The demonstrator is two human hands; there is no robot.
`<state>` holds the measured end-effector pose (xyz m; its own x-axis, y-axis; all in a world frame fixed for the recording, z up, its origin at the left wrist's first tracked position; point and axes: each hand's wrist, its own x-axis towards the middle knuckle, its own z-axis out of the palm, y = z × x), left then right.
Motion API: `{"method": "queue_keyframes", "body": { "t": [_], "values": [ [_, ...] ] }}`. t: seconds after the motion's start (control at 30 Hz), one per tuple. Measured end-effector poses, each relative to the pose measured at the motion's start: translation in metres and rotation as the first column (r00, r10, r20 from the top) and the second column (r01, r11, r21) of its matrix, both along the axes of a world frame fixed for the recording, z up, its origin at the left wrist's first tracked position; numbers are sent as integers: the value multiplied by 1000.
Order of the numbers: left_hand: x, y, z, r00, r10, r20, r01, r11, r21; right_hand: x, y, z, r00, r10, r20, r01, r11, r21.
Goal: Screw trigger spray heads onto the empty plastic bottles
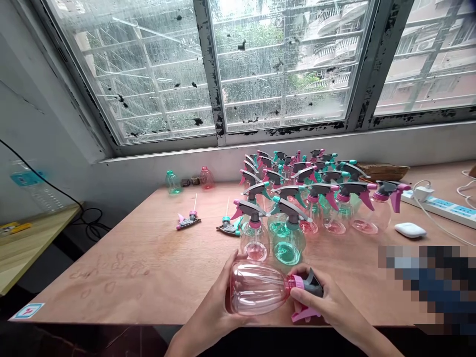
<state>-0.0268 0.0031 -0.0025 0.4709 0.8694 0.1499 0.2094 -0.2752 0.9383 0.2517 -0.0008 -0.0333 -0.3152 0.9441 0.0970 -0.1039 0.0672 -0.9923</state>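
Observation:
A clear pink spray bottle [257, 288] lies sideways between my hands, above the table's front edge. My left hand [223, 302] is wrapped round its base. With thumb and fingers, my right hand [316, 292] grips the grey and pink spray head [312, 283] at the bottle's neck; the pink trigger points down. Whether the collar is tight on the neck I cannot tell. Just behind stand a pink-collared spray bottle [255, 243] and a green spray bottle [288, 245], both upright with heads on.
Several more spray bottles [336, 213] stand in rows behind. Two loose spray heads, one pink [189, 220] and one green [228, 225], lie left. Headless green [173, 183] and pink [207, 178] bottles stand at the back. A white case [410, 229] and power strip [442, 206] are right.

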Motion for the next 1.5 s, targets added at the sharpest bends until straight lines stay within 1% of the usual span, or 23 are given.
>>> {"method": "queue_keyframes", "body": {
  "t": [0.07,0.17,0.23,0.33,0.43,0.5,0.57,0.67,0.73,0.87,0.93,1.03,1.13,1.3,1.4,1.5],
  "values": [
    [-2,1,-1,1000,6,-19,-7,1000,-28,1,-1,2,1000,18,12,-18,1000,6],
    [-5,-1,1,1000,11,16,-10,998,-66,1,-2,4,998,47,37,-48,999,27],
    [-6,-3,3,999,3,36,-1,998,-55,2,-3,5,998,44,54,-46,998,40],
    [-7,-3,4,1000,-3,12,4,999,-36,2,-3,4,998,51,42,-53,998,42],
    [-8,-1,2,1000,-10,-8,10,995,-96,2,-2,3,999,41,36,-43,998,46],
    [-10,-1,-1,1000,-20,18,22,989,-145,1,-1,2,999,19,47,-21,999,50],
    [-12,-1,-3,999,-24,46,31,986,-163,1,-2,3,998,7,57,-10,998,55],
    [-14,-4,-2,996,-50,74,60,990,-129,0,-2,4,999,-1,39,-2,998,66],
    [-13,-5,1,993,-80,87,89,991,-98,0,-1,3,1000,-2,3,2,999,43],
    [-12,-5,2,994,-103,30,104,994,-39,0,1,1,997,21,-71,-22,1000,-11],
    [-12,-4,0,994,-107,10,108,994,-27,0,1,0,997,30,-75,-31,999,-17],
    [-12,-2,-4,995,-92,38,93,995,-28,0,1,-1,999,23,-46,-24,1000,-17],
    [-12,-3,-4,996,-72,59,75,996,-52,1,0,0,999,28,-27,-29,999,-13],
    [-14,-3,-1,999,-46,26,48,991,-127,2,-1,1,999,43,-1,-43,999,11],
    [-13,-3,1,996,-42,80,55,983,-177,2,-1,2,999,43,22,-43,999,11],
    [-12,-3,1,994,-27,105,47,980,-192,2,0,1,999,39,5,-39,999,5]
  ]
}}
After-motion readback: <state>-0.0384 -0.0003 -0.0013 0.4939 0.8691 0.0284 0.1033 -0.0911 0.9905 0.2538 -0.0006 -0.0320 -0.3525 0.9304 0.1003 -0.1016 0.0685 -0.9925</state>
